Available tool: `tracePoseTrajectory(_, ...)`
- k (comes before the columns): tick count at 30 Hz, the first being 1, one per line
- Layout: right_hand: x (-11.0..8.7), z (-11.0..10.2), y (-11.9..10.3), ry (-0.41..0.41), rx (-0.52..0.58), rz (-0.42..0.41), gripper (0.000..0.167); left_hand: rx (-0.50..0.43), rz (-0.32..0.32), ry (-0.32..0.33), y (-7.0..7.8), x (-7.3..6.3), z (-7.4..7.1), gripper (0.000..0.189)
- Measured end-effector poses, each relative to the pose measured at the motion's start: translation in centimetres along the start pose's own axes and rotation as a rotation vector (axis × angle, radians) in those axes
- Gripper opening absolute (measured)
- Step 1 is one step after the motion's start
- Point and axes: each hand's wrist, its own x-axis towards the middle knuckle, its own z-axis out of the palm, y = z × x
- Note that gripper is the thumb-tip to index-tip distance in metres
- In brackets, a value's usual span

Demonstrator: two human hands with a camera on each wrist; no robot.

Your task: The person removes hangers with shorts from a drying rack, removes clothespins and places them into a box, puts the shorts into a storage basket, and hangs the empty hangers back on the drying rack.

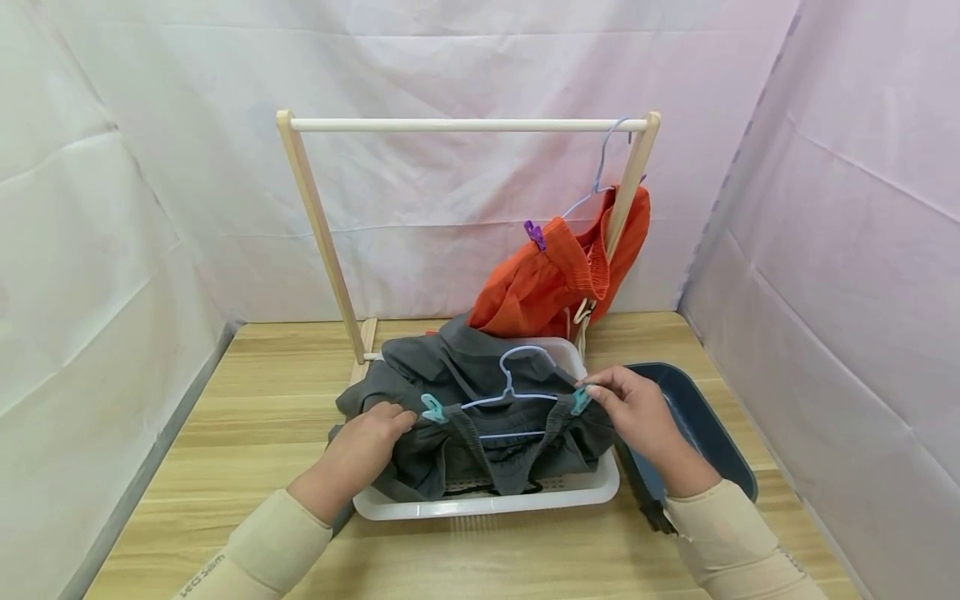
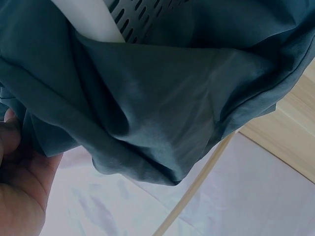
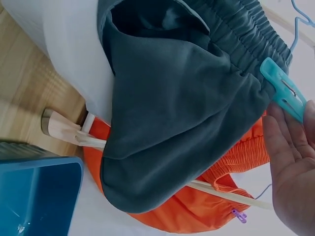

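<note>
Dark grey elastic-waist pants point(image 1: 457, 358) lie bunched over a white plastic basket point(image 1: 487, 506). A light blue hanger point(image 1: 486, 402) rests across their waistband, its hook pointing toward the rack. Two teal clothespins sit at the waistband's sides, the left clothespin point(image 1: 432, 408) and the right clothespin point(image 1: 581, 401). My right hand point(image 1: 641, 417) pinches the right clothespin between thumb and fingers; in the right wrist view that clothespin point(image 3: 283, 88) bites the waistband edge. Beside the left clothespin, my left hand point(image 1: 367, 454) grips the grey cloth, its thumb and fingers bent on a fold in the left wrist view.
Behind the basket stands a wooden rack with a white rail point(image 1: 450, 125). Orange pants point(image 1: 517, 292) hang at its right end from a blue hanger point(image 1: 600, 171), with a purple clothespin point(image 1: 535, 235) on the waistband. A dark blue bin point(image 1: 731, 446) stands right of the basket.
</note>
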Motion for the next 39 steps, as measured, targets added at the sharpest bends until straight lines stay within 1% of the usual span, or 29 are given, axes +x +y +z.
tracePoseTrajectory(7, 0.0, -0.3, -0.2, -0.005, -0.016, 0.028, 0.008, 0.003, -0.020, -0.028, 0.2, 0.0, -0.2, 0.024)
tracePoseTrajectory(15, 0.0, -0.5, -0.4, 0.006, -0.025, 0.040, 0.008, 0.027, -0.002, 0.005, 0.2, 0.2, -0.1, 0.022)
tracePoseTrajectory(23, -0.1, -0.6, -0.7, 0.019, -0.033, 0.068, 0.008, 0.037, -0.006, 0.004, 0.3, 0.2, -0.2, 0.020)
tracePoseTrajectory(39, 0.0, -1.1, -2.0, 0.036, -0.148, -0.053, 0.009, 0.040, 0.002, 0.020, 0.4, 0.2, -0.2, 0.021)
